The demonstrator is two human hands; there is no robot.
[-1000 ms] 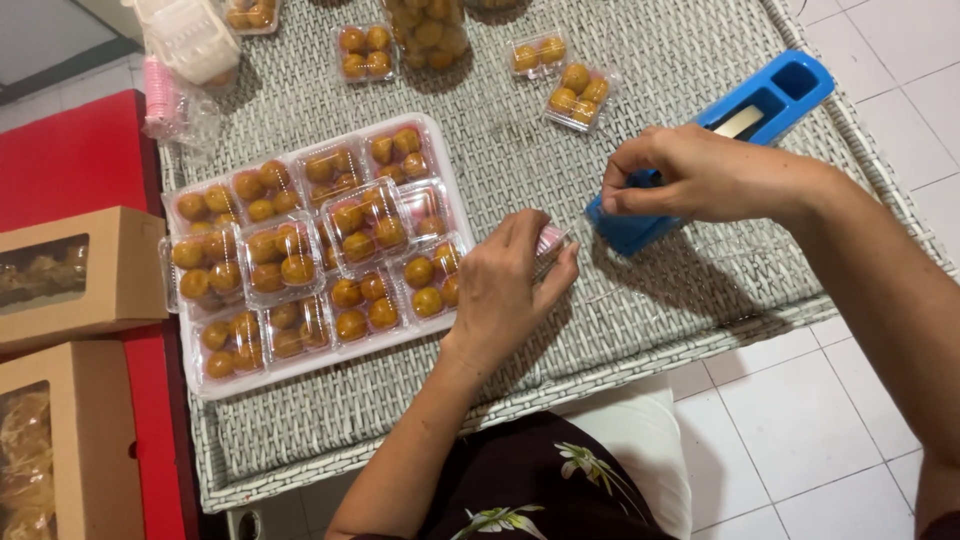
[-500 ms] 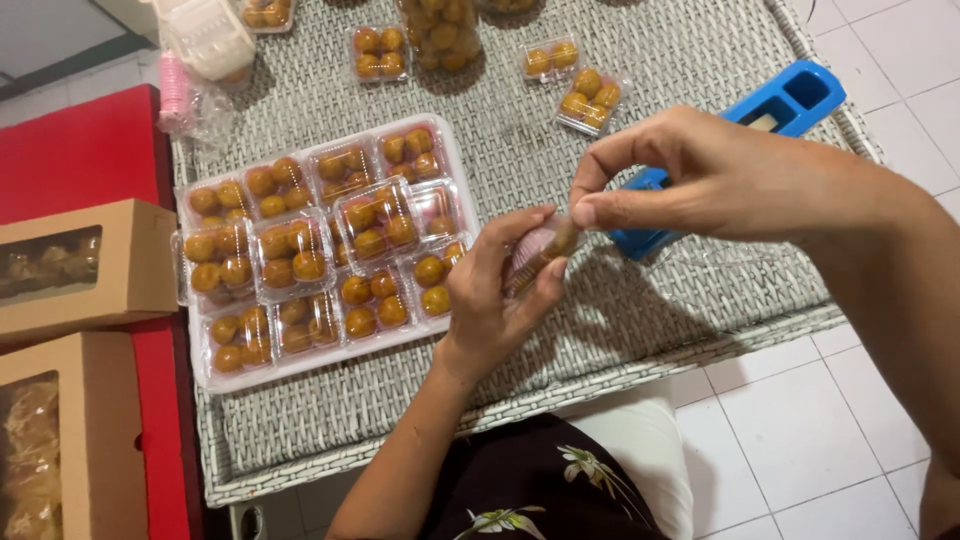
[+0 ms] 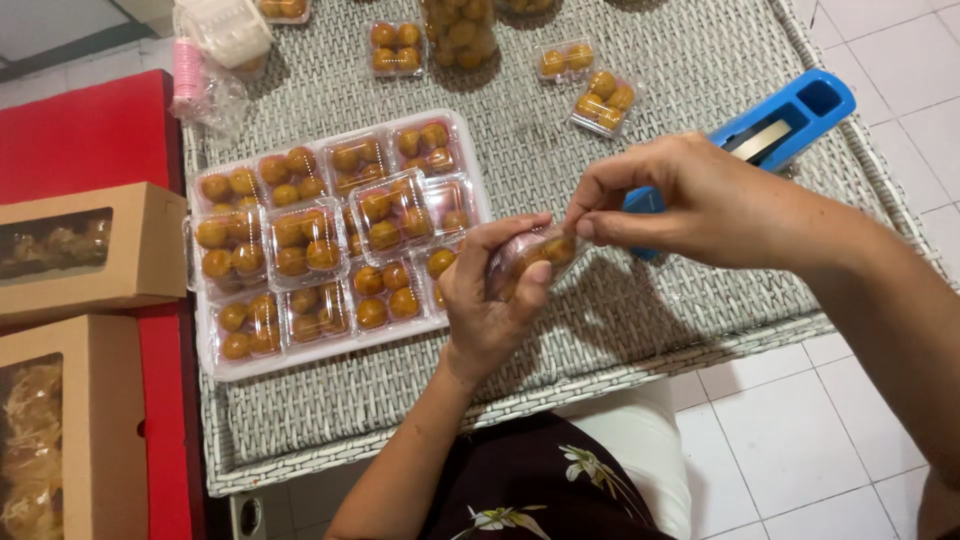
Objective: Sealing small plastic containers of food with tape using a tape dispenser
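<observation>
Small clear plastic clamshell box of round golden-orange pastries (image 3: pixel 530 257): we hold it in the air above the front part of the tabletop, between both hands, just right of the tray.
Left hand (image 3: pixel 490 300): its grip is closed around the box from below and behind, thumb laid along the near side; we judge the thin plastic could buckle if we squeeze harder.
Right hand (image 3: pixel 700 200): thumb and forefinger are pinched shut at the box's upper right edge; whether a strip of tape sits between them we cannot tell.
Risk of popping open: the pinch works on one edge only, so a pull away from the left hand could spring the lid and spill the pastries.
Risk of a drop: the box hangs clear of the woven grey wicker tabletop (image 3: pixel 620 330), near its front rim, so a slip could send it to the white tiled floor (image 3: pixel 800 440).
White rectangular tray of filled clear boxes (image 3: pixel 330 235): it lies just beside the left hand; one box rests tilted on top of the others and a nudge from the wrist could shift it.
Blue plastic handheld dispenser (image 3: pixel 770 130): it lies behind the right hand, partly hidden by it; a backward sweep of that hand could knock it toward the far right edge.
Brown cardboard window boxes (image 3: pixel 90 250): well apart on the red surface at left, out of harm's way.
</observation>
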